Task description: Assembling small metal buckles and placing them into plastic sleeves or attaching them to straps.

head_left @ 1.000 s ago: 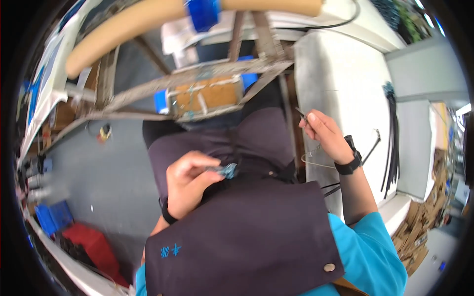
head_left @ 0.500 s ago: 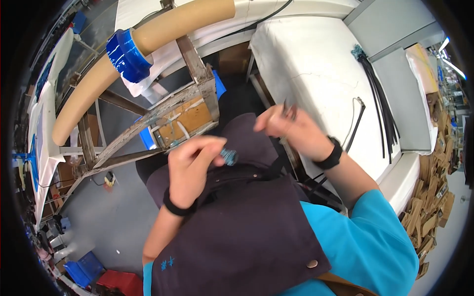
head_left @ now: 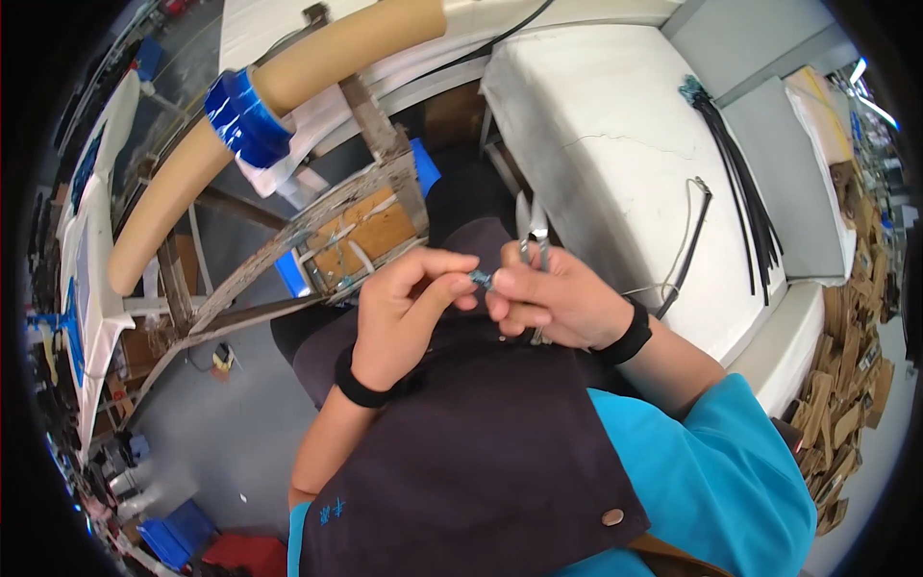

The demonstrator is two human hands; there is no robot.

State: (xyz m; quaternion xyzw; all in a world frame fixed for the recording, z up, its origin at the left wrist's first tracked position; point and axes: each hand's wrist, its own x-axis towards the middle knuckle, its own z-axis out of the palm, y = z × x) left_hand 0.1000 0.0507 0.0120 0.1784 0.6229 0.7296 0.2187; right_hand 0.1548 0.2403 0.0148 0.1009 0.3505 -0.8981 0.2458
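Note:
Over my lap, my left hand (head_left: 409, 303) pinches a small teal, twisted-looking piece (head_left: 480, 279) between thumb and fingers. The thumb and fingertips of my right hand (head_left: 558, 300) meet the piece's other side, so both hands are on it. My right hand also keeps a small pair of metal scissors (head_left: 534, 226) in its grip. Their two blades stick up past the fingers, spread a little apart, while the handles are mostly hidden. What exactly the teal piece is, I cannot make out, since fingers cover much of it.
A white-covered table (head_left: 615, 115) stands at right, bearing a bundle of black strips (head_left: 735, 183) with teal ends and a single black strip (head_left: 687, 250) with a thin cord. At left, a curved tan tube (head_left: 173, 202) with a blue tape roll (head_left: 248, 120) rises above a worn wooden frame (head_left: 279, 240).
My right hand has come down and left to meet my left hand at the teal piece. The left hand has shifted slightly right. The scissor blades now point away from me.

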